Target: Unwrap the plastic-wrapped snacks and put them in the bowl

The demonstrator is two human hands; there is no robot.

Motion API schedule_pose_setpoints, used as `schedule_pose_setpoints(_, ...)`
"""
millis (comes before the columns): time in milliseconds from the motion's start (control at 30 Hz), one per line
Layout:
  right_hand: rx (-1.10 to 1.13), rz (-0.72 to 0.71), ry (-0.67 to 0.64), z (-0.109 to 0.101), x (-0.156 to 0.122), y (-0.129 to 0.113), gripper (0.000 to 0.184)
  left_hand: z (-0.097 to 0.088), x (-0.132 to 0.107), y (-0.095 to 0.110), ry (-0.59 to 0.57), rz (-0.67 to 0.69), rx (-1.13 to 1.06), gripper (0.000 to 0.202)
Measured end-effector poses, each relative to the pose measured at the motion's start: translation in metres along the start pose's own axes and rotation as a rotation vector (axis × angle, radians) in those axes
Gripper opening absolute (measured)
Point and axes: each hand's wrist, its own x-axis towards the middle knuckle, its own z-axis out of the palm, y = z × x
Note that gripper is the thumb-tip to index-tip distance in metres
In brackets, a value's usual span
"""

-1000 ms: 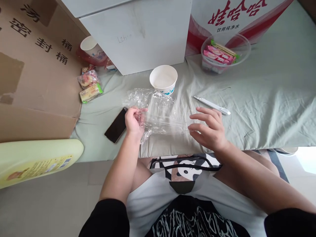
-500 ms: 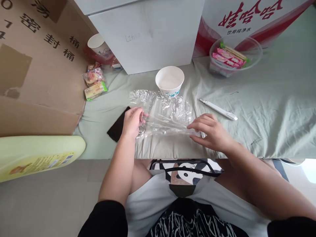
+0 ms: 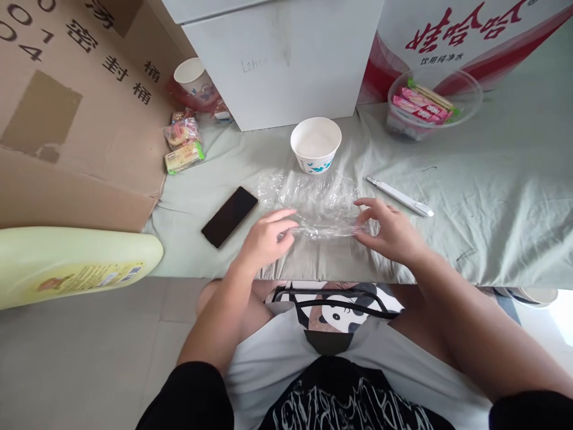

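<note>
A crinkled piece of clear plastic film [image 3: 316, 200] lies on the cloth before me, its near edge bunched into a narrow fold. At the left end of this fold, my left hand [image 3: 271, 236] pinches the film between thumb and fingers. My right hand [image 3: 387, 230] grips the opposite end, thumb below and fingers curled above. Just beyond the film stands a white paper bowl [image 3: 316, 146] with blue print, upright. A white utility knife [image 3: 400, 196] rests to the right, apart from my right hand. Left of the film is a dark phone [image 3: 230, 217], lying flat.
Behind the bowl stands a white box [image 3: 286, 65]. A clear plastic tub [image 3: 434, 104] with pink snack packs is at the back right. Wrapped snacks [image 3: 184, 156] lie beside a cardboard box [image 3: 80, 137] on the left. A yellow-green bottle [image 3: 80, 263] juts in at the left edge.
My left hand has moved right and nearer to me, off the phone, which is now fully visible. The film's near edge is more gathered. The view has shifted slightly.
</note>
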Motion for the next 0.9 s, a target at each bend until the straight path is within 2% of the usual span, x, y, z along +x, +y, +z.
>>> schedule_pose_setpoints(133, 0.18, -0.045, -0.09, -0.013, 0.004, 0.005, 0.01, -0.02, 0.004, -0.01, 0.116, 0.055, -0.112, 0.039)
schedule_pose_setpoints(233, 0.411, -0.023, -0.047, -0.02, 0.004, 0.007, 0.025, -0.029, 0.002, -0.012, 0.188, 0.091, -0.208, 0.027)
schedule_pose_setpoints(300, 0.593, 0.033, -0.011, -0.02, 0.003, 0.007, 0.032, -0.028, 0.002, -0.01, 0.244, 0.039, -0.324, 0.018)
schedule_pose_setpoints(367, 0.732, 0.116, 0.019, -0.015, 0.003, 0.006, 0.033, -0.023, 0.003, -0.008, 0.292, -0.06, -0.479, 0.017)
schedule_pose_setpoints(467, 0.776, 0.25, 0.091, -0.004, 0.004, 0.002, 0.049, -0.013, 0.01, -0.006, 0.355, -0.253, -0.687, 0.017)
schedule_pose_setpoints(567, 0.637, 0.389, 0.165, 0.005, 0.006, 0.003, 0.055, -0.007, 0.018, -0.009, 0.411, -0.421, -0.697, 0.02)
schedule_pose_setpoints(667, 0.361, 0.386, 0.171, 0.009, 0.004, 0.009, 0.056, -0.011, 0.019, -0.013, 0.395, -0.511, -0.549, 0.024)
schedule_pose_setpoints(733, 0.139, 0.305, 0.168, 0.01, 0.001, 0.014, 0.06, -0.015, 0.016, -0.015, 0.33, -0.512, -0.458, 0.032)
schedule_pose_setpoints(833, -0.162, 0.21, 0.188, 0.008, -0.006, 0.015, 0.068, -0.019, 0.01, -0.015, 0.191, -0.46, -0.336, 0.054)
schedule_pose_setpoints(900, -0.332, 0.182, 0.189, 0.006, -0.011, 0.011, 0.071, -0.016, 0.009, -0.012, 0.154, -0.431, -0.197, 0.065)
